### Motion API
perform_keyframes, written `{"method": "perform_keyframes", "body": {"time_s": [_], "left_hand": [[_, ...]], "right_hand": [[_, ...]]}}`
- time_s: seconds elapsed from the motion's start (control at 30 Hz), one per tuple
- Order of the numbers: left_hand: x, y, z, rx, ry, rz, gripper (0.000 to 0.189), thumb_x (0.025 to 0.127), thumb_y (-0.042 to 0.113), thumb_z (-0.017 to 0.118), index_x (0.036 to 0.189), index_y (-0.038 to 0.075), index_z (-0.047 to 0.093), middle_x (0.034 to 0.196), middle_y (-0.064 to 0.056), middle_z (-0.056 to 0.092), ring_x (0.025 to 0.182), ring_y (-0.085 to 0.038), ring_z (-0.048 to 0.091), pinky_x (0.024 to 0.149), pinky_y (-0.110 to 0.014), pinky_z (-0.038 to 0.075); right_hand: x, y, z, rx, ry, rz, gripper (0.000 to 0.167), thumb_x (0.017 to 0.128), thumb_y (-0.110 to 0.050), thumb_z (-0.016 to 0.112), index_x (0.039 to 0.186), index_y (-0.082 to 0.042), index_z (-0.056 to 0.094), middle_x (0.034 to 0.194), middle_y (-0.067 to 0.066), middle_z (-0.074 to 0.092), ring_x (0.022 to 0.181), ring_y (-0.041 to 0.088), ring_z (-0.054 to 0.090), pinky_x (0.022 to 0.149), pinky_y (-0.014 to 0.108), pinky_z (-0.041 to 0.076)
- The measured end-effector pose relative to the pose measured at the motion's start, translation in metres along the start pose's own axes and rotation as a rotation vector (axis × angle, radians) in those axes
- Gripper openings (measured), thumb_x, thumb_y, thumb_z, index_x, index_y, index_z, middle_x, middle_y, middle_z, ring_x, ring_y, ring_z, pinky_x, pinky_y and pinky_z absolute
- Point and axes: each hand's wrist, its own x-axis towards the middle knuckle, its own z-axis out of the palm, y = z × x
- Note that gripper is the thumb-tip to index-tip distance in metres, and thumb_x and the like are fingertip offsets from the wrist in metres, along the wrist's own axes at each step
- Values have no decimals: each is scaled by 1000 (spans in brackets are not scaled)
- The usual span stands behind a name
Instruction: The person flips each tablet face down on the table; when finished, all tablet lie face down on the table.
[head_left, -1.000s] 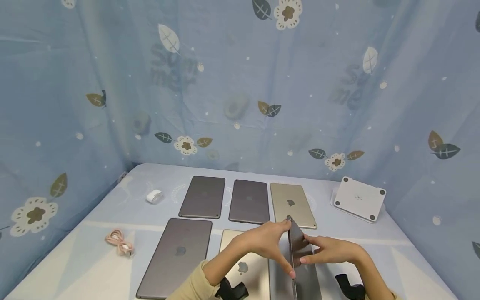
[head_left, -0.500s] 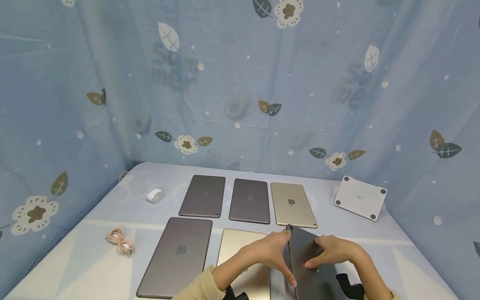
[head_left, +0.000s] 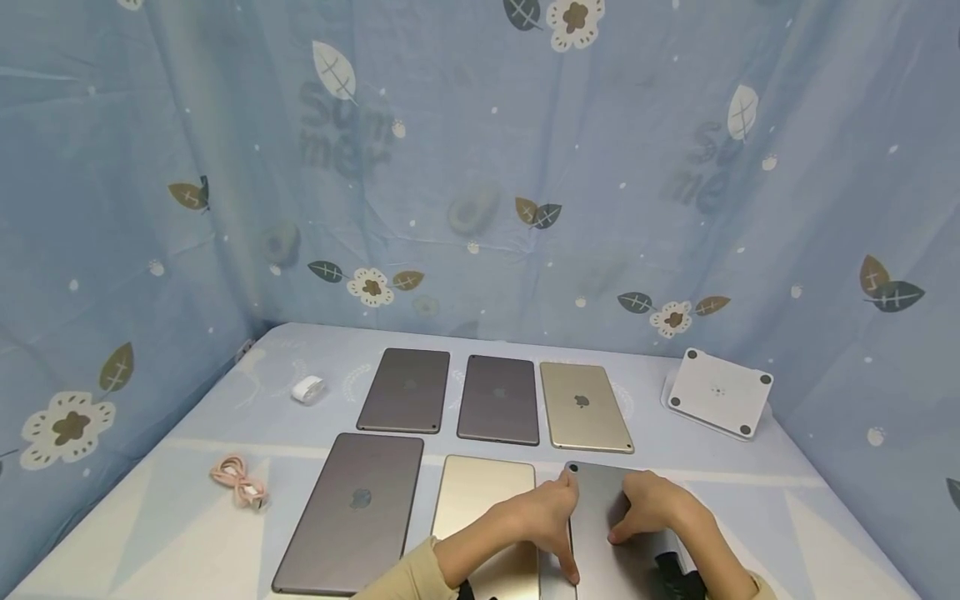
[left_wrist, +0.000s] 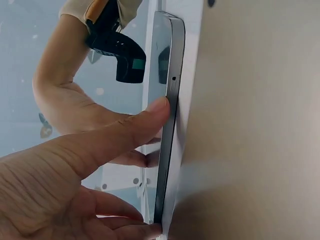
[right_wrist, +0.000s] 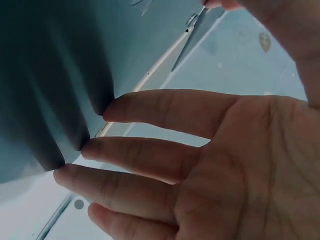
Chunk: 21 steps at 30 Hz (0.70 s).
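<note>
A dark grey tablet (head_left: pixel 600 508) lies back up at the front right, camera corner at its far left. My left hand (head_left: pixel 540 517) spans its left edge: in the left wrist view the thumb (left_wrist: pixel 142 120) touches the metal side, with the fingers (left_wrist: pixel 125 225) against the edge farther along. My right hand (head_left: pixel 656 504) is over the tablet's right part. In the right wrist view, its straight fingertips (right_wrist: pixel 112 110) touch the tablet's smooth dark back (right_wrist: pixel 45 90). A gold tablet (head_left: pixel 483 492) lies beside it, partly hidden under my left forearm.
A large grey tablet (head_left: pixel 352 508) lies front left. Two grey tablets (head_left: pixel 405 390) (head_left: pixel 498 400) and a gold one (head_left: pixel 585 407) form the back row. A white stand (head_left: pixel 720 392) sits back right; a white charger (head_left: pixel 307 389) and a pink cable (head_left: pixel 238 481) lie left.
The dark grey tablet stood on edge between my hands; it has tipped over to the right and now lies back up. My right hand has moved with its back, my left stayed at the edge.
</note>
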Motion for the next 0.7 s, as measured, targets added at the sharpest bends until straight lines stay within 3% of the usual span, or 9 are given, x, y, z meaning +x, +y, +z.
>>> {"method": "perform_keyframes", "body": {"time_s": [0.13,0.27,0.33,0.43,0.5,0.57,0.6,0.7], "left_hand": [[0,0,-3,11,-7,-19,114,59,43,91,144,-7,33,147,-18,44,128,-19,52,103,-23,44],[-5,-6,-16,-56,20,-44,106,69,47,84,144,-8,33,148,-21,41,133,-26,48,108,-31,41],[-11,-14,-26,-109,67,-58,106,73,47,80,147,-8,27,153,-24,30,139,-32,39,112,-37,36],[-23,-29,-42,-103,198,-60,109,76,48,77,148,-10,21,155,-28,20,141,-38,33,113,-41,34],[-33,-39,-52,-45,297,-67,113,76,53,76,148,-11,17,156,-29,16,142,-40,29,113,-43,33],[-42,-49,-59,52,393,-82,119,73,58,75,148,-12,16,156,-30,14,144,-41,22,114,-47,31],[-46,-53,-62,97,431,-96,123,71,62,75,149,-12,15,156,-30,11,146,-41,17,114,-51,29],[-56,-65,-68,231,501,-159,134,61,74,73,153,-2,11,159,-25,0,148,-42,-2,111,-67,19]], "right_hand": [[1,2,-1,5,1,4,44,63,-23,88,90,4,66,64,2,56,60,16,48,54,30,38],[5,6,-7,65,12,4,59,68,-33,86,104,8,63,74,8,61,67,20,53,60,38,48],[7,6,-10,126,71,-35,70,72,-37,82,117,11,58,88,18,67,79,28,62,69,45,53],[11,-1,-13,206,225,-138,74,79,-43,75,123,13,56,108,29,65,96,43,63,77,52,53],[14,-11,-14,244,324,-213,77,81,-46,72,130,10,52,128,31,56,117,50,54,93,61,45],[18,-23,-15,219,406,-259,85,79,-51,73,136,6,48,139,31,47,128,52,43,100,70,33],[20,-29,-15,200,422,-270,92,76,-54,74,142,2,43,146,30,38,135,53,33,101,75,24],[27,-46,-12,47,502,-282,113,65,-65,76,152,-13,28,158,26,16,142,55,8,96,84,9]]}}
